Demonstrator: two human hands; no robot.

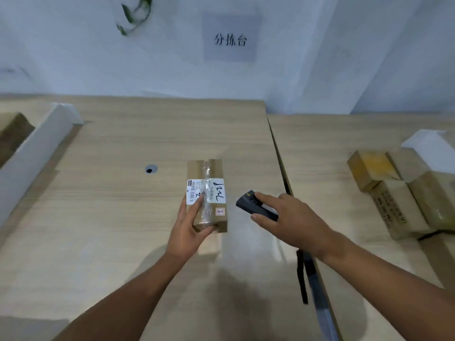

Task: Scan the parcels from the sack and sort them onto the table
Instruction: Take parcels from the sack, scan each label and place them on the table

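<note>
The left hand [189, 227] clamps the near end of the taped cardboard parcel [209, 173], which sits label [216, 190] up on the wooden surface [110, 193]. Just right of the parcel, the right hand [293, 222] grips a black handheld scanner [246, 201] angled toward it. This looks like the scanning step. The next move calls for aiming at the barcode on the label's left edge.

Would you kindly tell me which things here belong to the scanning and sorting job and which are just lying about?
Job: taped parcel, held by the left hand; black scanner, in the right hand; parcels at right.
Lying about: wall sign; plant leaves; black strap; cable hole.
</note>
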